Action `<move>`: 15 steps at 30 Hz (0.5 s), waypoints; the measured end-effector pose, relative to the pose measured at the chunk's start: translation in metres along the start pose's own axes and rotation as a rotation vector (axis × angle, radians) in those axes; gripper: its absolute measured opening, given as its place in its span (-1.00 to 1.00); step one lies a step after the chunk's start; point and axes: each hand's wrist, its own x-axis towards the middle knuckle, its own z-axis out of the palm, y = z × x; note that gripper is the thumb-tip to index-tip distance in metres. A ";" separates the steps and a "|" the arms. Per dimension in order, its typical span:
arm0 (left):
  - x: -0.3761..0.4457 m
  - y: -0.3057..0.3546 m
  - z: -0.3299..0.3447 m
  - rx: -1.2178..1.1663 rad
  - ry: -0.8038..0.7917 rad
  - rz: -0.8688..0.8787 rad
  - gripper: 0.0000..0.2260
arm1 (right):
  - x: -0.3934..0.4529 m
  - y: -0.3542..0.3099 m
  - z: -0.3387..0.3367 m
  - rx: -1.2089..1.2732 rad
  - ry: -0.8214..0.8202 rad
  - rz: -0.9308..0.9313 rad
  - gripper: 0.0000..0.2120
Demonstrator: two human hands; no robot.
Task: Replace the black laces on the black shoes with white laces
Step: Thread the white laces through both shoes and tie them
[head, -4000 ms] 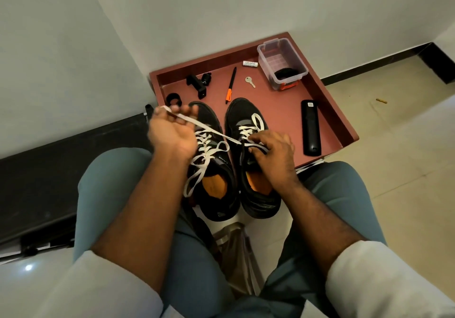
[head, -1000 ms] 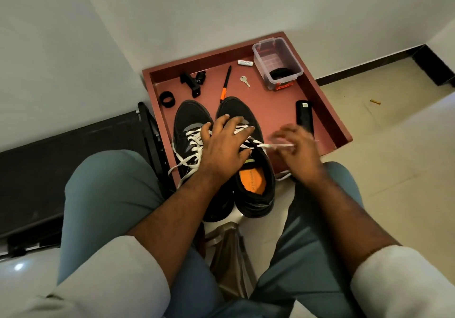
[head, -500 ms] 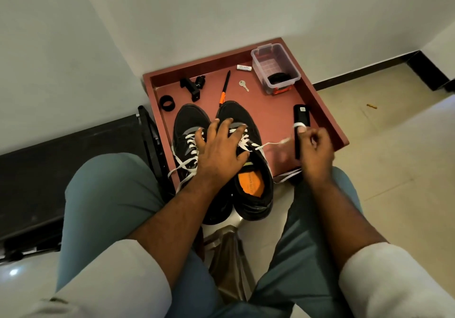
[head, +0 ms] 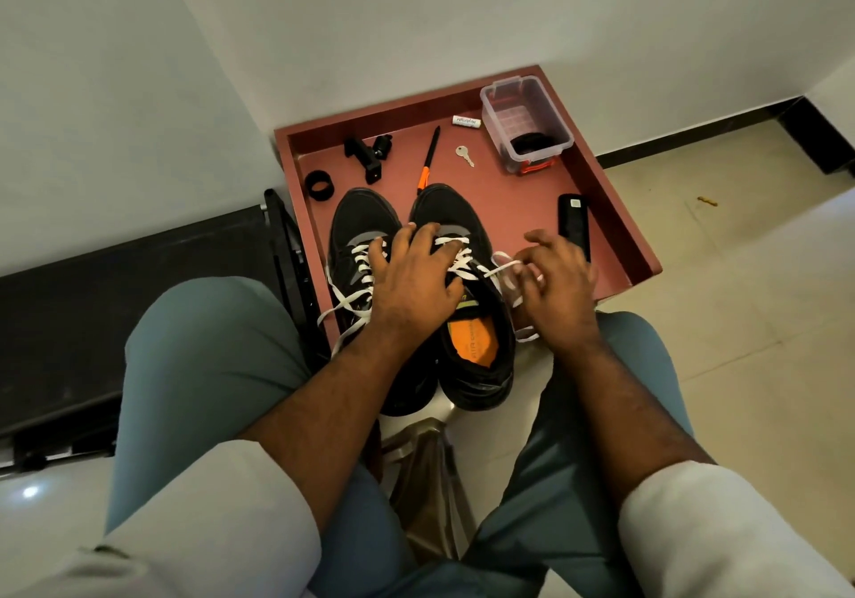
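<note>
On the red tray (head: 615,209), the left hand (head: 414,280) lies flat, fingers spread, across both black shoes (head: 462,236), while the right hand (head: 557,285) beside them pinches the white lace (head: 502,269).

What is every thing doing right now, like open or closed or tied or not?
Left hand: flat, pressing on both shoes.
Right hand: pinching the white lace.
Right shoe: white lace threaded, untied.
Left shoe: white lace threaded, ends loose.
Clear box: open, no lid.
Pen: lying flat on the tray.
</note>
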 end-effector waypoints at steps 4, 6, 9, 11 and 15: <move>0.001 0.005 -0.003 -0.021 -0.062 -0.003 -0.52 | -0.007 0.002 -0.013 0.234 0.104 0.272 -0.93; 0.002 0.006 -0.002 -0.013 -0.059 0.001 -0.49 | -0.010 -0.009 -0.012 0.494 0.093 0.342 -0.92; 0.001 0.005 -0.002 -0.012 -0.036 -0.015 -0.47 | -0.010 -0.014 -0.012 0.938 0.059 0.550 -0.75; -0.001 0.003 -0.003 -0.029 -0.022 -0.020 -0.49 | -0.009 -0.005 -0.008 0.826 -0.051 0.667 -0.71; -0.002 -0.002 -0.002 -0.174 0.057 -0.009 -0.53 | -0.013 0.007 0.006 0.255 -0.432 0.494 -0.81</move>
